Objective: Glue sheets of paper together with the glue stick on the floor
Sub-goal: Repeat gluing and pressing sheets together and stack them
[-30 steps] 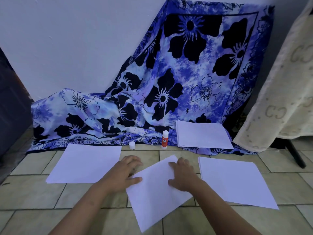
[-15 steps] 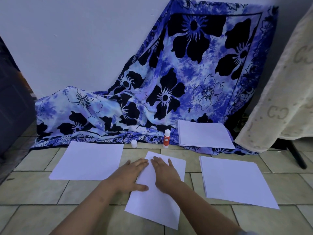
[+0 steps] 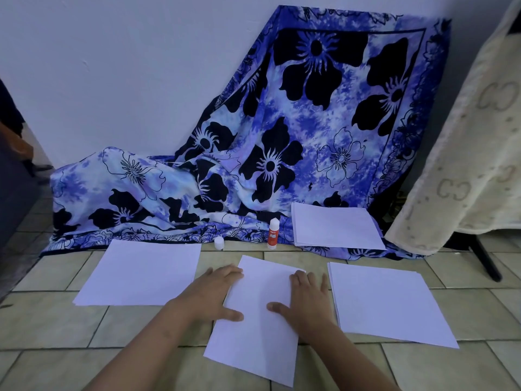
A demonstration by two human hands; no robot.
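The middle sheet of paper [image 3: 259, 328] lies slightly askew on the tiled floor [image 3: 56, 320], near the person. The left hand [image 3: 210, 294] and right hand [image 3: 306, 299] both lie flat on it, fingers straight and spread, gripping nothing and pressing down on its left and right edges. This looks like smoothing a glued join, though I cannot tell how many layers lie under the palms. The glue stick [image 3: 273, 233] stands upright just beyond the sheet, at the hem of the blue flowered cloth [image 3: 282, 150], with a small white cap [image 3: 219, 243] to its left. It is out of hand, so gluing seems paused. A single sheet [image 3: 141, 272] lies to the left, a stack [image 3: 389, 303] to the right and a far stack [image 3: 335, 228] on the cloth, so plenty of paper probably remains to be joined.
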